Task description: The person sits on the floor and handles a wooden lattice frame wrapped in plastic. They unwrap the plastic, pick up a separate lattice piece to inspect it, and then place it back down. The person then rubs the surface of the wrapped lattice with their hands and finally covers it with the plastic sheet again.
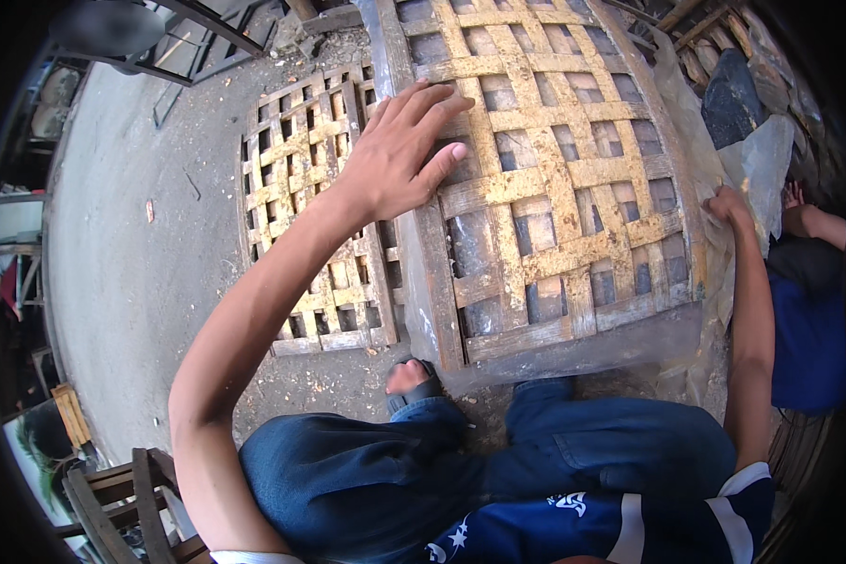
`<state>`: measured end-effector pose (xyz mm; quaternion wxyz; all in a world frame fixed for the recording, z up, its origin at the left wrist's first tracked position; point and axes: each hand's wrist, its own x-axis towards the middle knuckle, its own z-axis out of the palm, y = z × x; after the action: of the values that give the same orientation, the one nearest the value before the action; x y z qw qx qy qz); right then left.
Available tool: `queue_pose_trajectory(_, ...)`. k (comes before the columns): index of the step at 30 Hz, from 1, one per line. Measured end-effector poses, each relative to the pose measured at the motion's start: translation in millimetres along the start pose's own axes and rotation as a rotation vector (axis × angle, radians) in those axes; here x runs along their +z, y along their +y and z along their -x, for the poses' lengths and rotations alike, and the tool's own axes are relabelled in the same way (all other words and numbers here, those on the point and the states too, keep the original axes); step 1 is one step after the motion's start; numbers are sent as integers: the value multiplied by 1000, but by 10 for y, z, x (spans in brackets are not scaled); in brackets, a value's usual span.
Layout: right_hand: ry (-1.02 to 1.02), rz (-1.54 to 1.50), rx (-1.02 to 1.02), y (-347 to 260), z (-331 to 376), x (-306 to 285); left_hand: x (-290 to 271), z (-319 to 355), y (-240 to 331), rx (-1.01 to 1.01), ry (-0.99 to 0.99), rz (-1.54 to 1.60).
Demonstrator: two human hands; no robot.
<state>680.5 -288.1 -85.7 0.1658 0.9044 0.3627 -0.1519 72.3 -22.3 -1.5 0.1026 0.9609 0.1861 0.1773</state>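
A woven lattice panel of yellowed flat strips in a wooden frame (439, 277) rests in front of me, level with my knees. Clear plastic sheeting (592, 350) sticks out beneath it and along both sides. My left hand (395, 155) lies on the panel's left edge, fingers spread over the strips. At the right side, my right hand (727, 204) has its fingers curled closed on the loose plastic. What lies under the lattice shows only as greyish patches through the gaps.
A second lattice panel (380, 291) lies on the ground to the left. Another person's blue clothing (806, 334) and hand are close on my right. Wooden slats (141, 493) stand at lower left, and a metal frame (218, 33) with a round seat at upper left.
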Motion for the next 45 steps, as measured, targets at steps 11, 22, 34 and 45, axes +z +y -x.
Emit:
queue_pose_trajectory(11, 309, -122, -6, -334, 337, -641, -210, 386, -670, -351, 175, 116)
queue_pose_trajectory(22, 601, -533, -90, -789, -28, -950, -319, 690, -865, -179, -129, -317)
queue_pose_trajectory(34, 1747, -856, -674, -1647, 1979, -3370, -899, -311, -537, -161, 309, -79)
queue_pose_trajectory(45, 1329, -960, -1317, -2520, 2427, -3127, -1096, -1065, 148, -42, 599, -256)
